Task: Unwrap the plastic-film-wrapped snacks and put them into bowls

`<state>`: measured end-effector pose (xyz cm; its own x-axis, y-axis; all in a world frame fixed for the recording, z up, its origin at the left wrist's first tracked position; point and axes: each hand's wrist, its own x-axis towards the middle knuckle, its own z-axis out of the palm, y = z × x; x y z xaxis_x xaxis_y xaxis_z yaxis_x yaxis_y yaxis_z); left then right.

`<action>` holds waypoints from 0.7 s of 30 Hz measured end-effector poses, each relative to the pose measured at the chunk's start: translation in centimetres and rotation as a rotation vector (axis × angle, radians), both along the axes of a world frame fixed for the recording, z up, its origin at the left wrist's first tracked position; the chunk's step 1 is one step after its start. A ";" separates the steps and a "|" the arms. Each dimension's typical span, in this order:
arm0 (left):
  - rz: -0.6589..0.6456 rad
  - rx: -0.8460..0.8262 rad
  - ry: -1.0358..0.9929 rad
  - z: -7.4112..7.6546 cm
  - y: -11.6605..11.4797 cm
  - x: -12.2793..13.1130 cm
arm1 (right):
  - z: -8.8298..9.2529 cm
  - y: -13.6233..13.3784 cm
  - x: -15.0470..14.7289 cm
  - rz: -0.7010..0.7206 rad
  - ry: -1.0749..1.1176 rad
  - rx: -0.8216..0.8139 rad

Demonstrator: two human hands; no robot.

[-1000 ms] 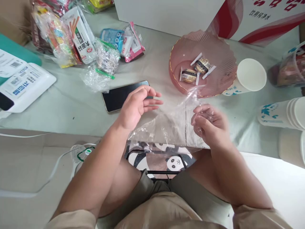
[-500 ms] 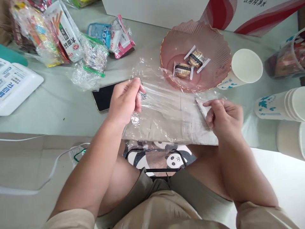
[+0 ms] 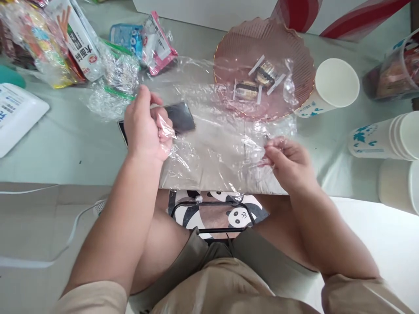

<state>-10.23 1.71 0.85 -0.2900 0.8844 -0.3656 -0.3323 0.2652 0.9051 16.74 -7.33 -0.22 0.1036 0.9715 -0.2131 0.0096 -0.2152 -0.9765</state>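
Note:
A sheet of thin clear plastic point(image 3: 216, 144), perhaps an opened bag, stretches between my hands above the table's front edge. My left hand point(image 3: 147, 126) is closed on its left side, over a black smartphone point(image 3: 183, 118) that lies partly hidden beneath hand and plastic. At the right side, the fingers of my right hand point(image 3: 288, 163) pinch the film. Its far part overlaps the front of a pink ribbed bowl point(image 3: 225, 56) with a gold rim. In the bowl lie two wrapped sweets, one sweet point(image 3: 247, 90) nearer me and another sweet point(image 3: 266, 74) behind it.
Snack packets point(image 3: 77, 39) and crumpled clear wrapping point(image 3: 121, 72) crowd the left back. A white pack point(image 3: 21, 117) lies far left. Paper cups point(image 3: 337, 83) stand or lie at right, near a clear tub point(image 3: 393, 74). A white-and-red box point(image 3: 209, 15) borders the back.
My left hand has moved left, and the plastic is spread wider. My right hand has shifted slightly left. A pale strip beside its fingers no longer shows.

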 end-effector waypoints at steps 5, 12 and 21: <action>0.070 0.088 0.112 0.3 0.4 -0.9 | 0.8 0.0 0.2 -0.179 -0.019 0.111; -0.373 0.070 -0.233 0.1 -1.4 -0.3 | 0.2 1.0 0.4 -0.406 0.074 0.214; -0.352 0.116 -0.138 -0.4 -2.5 1.0 | -0.1 -0.7 -2.1 -0.231 0.218 0.045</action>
<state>-9.25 -0.82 0.47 0.0831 0.9587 -0.2721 -0.3598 0.2835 0.8889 14.62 -7.99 -0.37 0.2796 0.9363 -0.2124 -0.2448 -0.1444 -0.9588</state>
